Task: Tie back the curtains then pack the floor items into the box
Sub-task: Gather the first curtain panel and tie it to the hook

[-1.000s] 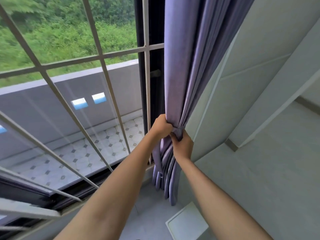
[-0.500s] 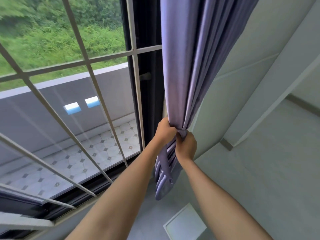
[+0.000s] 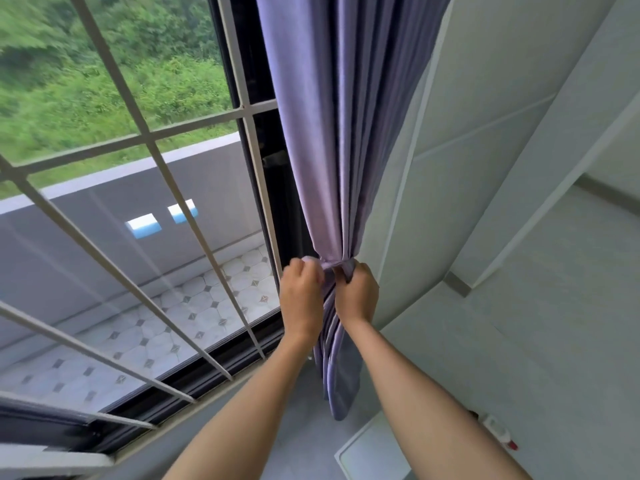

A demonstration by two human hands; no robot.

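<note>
A purple curtain (image 3: 343, 126) hangs at the right side of the window, gathered into a tight bunch at about waist height. A narrow band of the same purple cloth (image 3: 330, 264) runs around the bunch. My left hand (image 3: 301, 292) is closed on the band's left end, and my right hand (image 3: 358, 292) is closed on the cloth at its right end. Both fists sit close together just under the gathered point. The curtain's lower folds hang down between my forearms. No box is in view.
A barred window (image 3: 149, 140) fills the left, with a tiled balcony outside. A white wall (image 3: 485, 98) stands right of the curtain. On the floor lie a white flat tray-like item (image 3: 374, 455) and a small white bottle with a red tip (image 3: 498, 433).
The band now shows pulled tight around the bunch, and my two hands have spread slightly apart at its ends. The view has shifted a little to the right.
</note>
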